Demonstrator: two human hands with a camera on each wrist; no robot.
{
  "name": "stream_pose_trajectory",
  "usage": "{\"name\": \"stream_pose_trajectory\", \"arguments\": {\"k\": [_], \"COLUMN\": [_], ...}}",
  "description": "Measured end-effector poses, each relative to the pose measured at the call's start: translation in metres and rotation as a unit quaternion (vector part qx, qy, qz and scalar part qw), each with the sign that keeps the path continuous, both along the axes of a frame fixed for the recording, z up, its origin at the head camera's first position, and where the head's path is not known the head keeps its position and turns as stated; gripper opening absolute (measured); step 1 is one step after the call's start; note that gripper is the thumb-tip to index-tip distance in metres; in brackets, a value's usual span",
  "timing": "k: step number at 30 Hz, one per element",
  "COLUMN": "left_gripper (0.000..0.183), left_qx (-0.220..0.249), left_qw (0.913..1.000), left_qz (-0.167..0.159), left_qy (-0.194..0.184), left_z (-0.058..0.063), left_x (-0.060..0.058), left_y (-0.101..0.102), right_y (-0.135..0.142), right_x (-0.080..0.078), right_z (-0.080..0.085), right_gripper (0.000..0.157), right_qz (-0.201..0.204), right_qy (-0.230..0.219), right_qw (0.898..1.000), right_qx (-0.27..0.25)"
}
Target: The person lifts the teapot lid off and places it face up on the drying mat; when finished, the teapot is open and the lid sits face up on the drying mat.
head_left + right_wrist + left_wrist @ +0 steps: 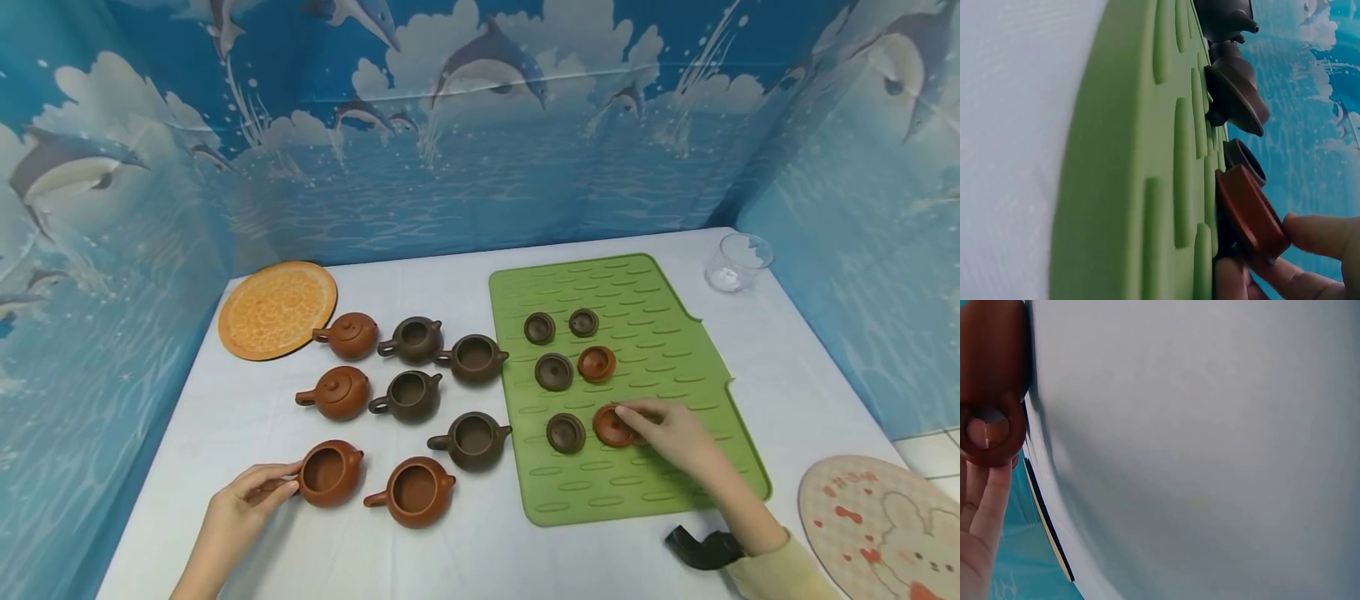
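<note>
At the front left, my left hand [238,510] pinches the ring handle of a lidless reddish-brown teapot [324,492] standing on the white cloth. The handle [1017,428] shows close up in the left wrist view, the fingers behind and below it. Over the green mat, my right hand [671,433] grips a reddish-brown teapot lid [611,423] by its edge. In the right wrist view that lid [1250,209] is tilted, with thumb and fingers at its rim. Beside it lies a dark brown lid [566,433]; another reddish-brown lid [596,364] is just behind.
Several lidless dark teapots [474,440] and another lidless reddish-brown teapot [412,492] stand left of the green mat [637,492]. Two reddish-brown teapots [342,392] wear lids. Around them are a round orange mat [277,310], a clear glass [737,262] and a rabbit-patterned mat [877,517].
</note>
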State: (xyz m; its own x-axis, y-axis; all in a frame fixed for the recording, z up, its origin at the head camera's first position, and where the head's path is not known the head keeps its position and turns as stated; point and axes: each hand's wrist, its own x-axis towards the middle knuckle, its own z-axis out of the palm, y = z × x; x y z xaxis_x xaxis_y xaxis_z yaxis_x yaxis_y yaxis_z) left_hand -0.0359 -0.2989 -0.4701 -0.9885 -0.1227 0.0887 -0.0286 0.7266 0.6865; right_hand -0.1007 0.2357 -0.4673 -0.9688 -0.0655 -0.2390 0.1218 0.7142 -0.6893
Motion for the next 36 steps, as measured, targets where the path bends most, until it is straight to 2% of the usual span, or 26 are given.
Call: {"name": "stream_pose_trajectory", "arguments": {"k": [6, 10, 14, 18, 21, 27, 31, 36], "left_gripper": [0.029, 0.029, 0.029, 0.027, 0.026, 0.034, 0.034, 0.035], "left_qx": [0.000, -0.008, -0.027, -0.042, -0.045, -0.023, -0.013, -0.026], "left_qw": [0.9999, 0.9996, 0.9994, 0.9981, 0.9974, 0.9987, 0.9991, 0.9985], "left_qz": [-0.006, -0.005, -0.016, -0.038, -0.048, -0.045, -0.039, -0.032], "left_qy": [-0.013, -0.027, -0.011, 0.024, 0.031, 0.003, -0.008, -0.035], "left_z": [0.009, 0.025, 0.043, 0.054, 0.060, 0.068, 0.066, 0.059], "left_x": [-0.001, -0.006, -0.017, -0.035, -0.051, -0.079, -0.093, -0.102], "left_y": [-0.002, -0.003, -0.006, -0.009, -0.010, -0.011, -0.016, -0.024], "right_y": [-0.007, -0.008, -0.015, -0.036, -0.065, -0.142, -0.195, -0.252], "right_x": [-0.004, -0.013, -0.027, -0.043, -0.057, -0.084, -0.094, -0.099], "right_z": [0.003, 0.014, 0.035, 0.057, 0.070, 0.091, 0.100, 0.103], "right_gripper": [0.050, 0.049, 0.047, 0.046, 0.041, 0.032, 0.027, 0.025], "right_qz": [0.008, 0.014, 0.029, 0.062, 0.094, 0.171, 0.222, 0.262], "right_qy": [0.033, 0.056, 0.086, 0.092, 0.096, 0.102, 0.102, 0.081], "right_qw": [0.999, 0.998, 0.995, 0.994, 0.991, 0.977, 0.964, 0.955], "right_qx": [0.029, 0.034, 0.033, 0.017, -0.012, -0.077, -0.104, -0.112]}}
